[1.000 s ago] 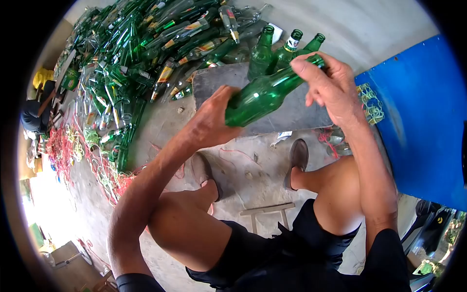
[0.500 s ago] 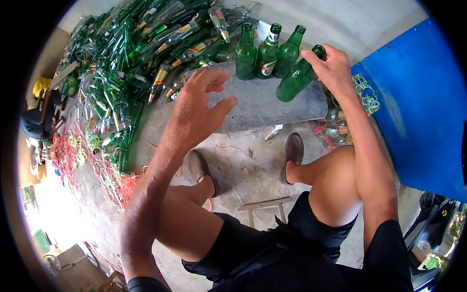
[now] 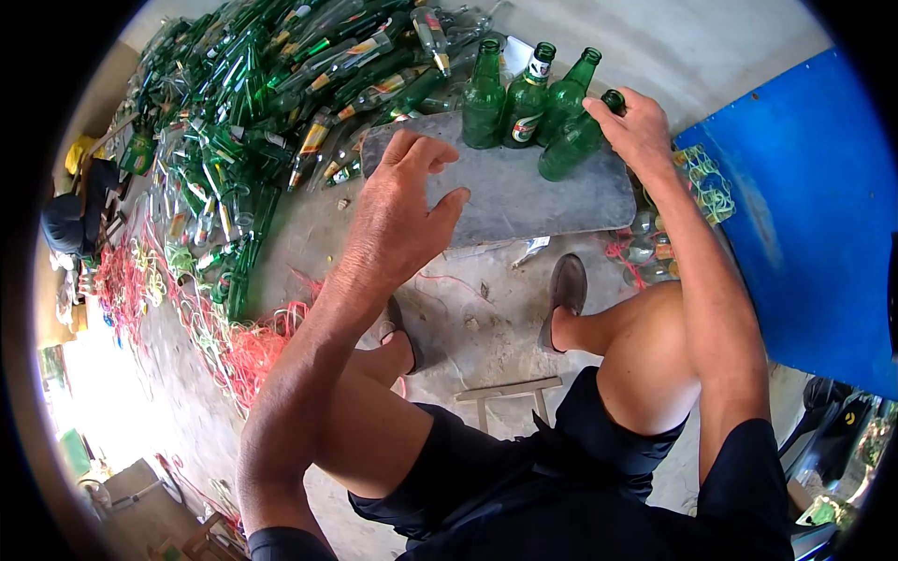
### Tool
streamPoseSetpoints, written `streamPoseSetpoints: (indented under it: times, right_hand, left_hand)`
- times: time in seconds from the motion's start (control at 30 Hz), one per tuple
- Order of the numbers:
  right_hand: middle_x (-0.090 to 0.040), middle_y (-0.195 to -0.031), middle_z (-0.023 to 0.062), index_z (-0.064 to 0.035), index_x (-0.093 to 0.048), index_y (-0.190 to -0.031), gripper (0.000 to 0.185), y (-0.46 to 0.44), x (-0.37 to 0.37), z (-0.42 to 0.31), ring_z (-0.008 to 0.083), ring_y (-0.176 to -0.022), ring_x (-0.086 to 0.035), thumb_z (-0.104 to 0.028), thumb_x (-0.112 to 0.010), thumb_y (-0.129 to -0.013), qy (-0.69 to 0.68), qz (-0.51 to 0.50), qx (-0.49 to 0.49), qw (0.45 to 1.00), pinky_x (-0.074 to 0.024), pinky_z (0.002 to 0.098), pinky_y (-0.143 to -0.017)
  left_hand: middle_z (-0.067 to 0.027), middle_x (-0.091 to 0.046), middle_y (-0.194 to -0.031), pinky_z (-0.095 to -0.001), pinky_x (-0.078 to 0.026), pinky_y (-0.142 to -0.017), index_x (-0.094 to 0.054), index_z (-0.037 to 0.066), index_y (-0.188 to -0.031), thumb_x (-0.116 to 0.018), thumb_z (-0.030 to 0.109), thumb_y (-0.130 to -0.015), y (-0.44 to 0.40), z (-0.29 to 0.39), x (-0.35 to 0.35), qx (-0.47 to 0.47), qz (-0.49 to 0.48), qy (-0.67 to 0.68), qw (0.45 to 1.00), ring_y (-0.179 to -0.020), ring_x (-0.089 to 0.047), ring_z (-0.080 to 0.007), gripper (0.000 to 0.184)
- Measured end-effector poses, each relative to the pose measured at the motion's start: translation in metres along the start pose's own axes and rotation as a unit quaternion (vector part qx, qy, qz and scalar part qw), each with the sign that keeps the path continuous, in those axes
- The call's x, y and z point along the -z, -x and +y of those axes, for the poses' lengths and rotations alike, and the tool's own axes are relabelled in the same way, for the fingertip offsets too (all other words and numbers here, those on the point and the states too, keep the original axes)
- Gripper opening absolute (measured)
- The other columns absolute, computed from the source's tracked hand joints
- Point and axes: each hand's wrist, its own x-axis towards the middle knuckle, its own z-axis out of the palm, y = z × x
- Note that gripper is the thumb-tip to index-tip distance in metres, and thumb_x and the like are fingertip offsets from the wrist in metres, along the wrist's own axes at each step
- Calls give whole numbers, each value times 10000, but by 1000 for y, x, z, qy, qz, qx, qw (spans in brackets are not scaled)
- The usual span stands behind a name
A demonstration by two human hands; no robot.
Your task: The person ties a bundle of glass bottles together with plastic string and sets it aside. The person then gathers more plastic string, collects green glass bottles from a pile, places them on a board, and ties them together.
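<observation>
My right hand (image 3: 634,131) grips a green bottle (image 3: 569,148) by its neck; the bottle leans, its base at the grey board's right part. Beside it on the board (image 3: 524,201) stand three upright green bottles: a plain one (image 3: 483,103) at the left, one with a white neck label (image 3: 524,101) in the middle, and another (image 3: 563,105) nearest the held one. Over the board's left end, my left hand (image 3: 404,201) is empty, its fingers apart and curved.
A large heap of bottles (image 3: 253,103) lies at the upper left. Red and pale strings (image 3: 253,360) spread on the floor. A blue panel (image 3: 795,215) stands at the right, with green netting (image 3: 706,182) beside it. A wooden stool edge (image 3: 508,389) shows between my legs.
My left hand has let go of the green bottle and moved left, opening. My right hand has brought that bottle down to the board, turning it nearer upright beside the other three.
</observation>
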Motion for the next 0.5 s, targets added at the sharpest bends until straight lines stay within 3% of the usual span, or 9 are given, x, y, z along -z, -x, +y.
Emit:
streamPoseSetpoints:
  times: [0.07,0.5]
  right_hand:
    - [-679,-677,133,-8,-712,-860,439,-2,-3,8,302,-632,-655,-443,-768,-864,-26,-5,-16,1000,-513,431,-651]
    - [-681,-689,137,-23,-714,-844,466,-13,-5,27,318,-667,-662,-487,-759,-848,-5,3,-34,999,-520,440,-687]
  left_hand:
    - [-115,-639,-1148,-417,-560,-883,-657,30,-1177,-806,74,-828,0,-5,-2,-8,3,-15,1000,-1094,-688,-266,381]
    - [-126,-636,-1145,-408,-561,-880,-663,20,-1165,-812,41,-814,-5,-12,-2,-8,3,-19,1000,-1084,-690,-277,382]
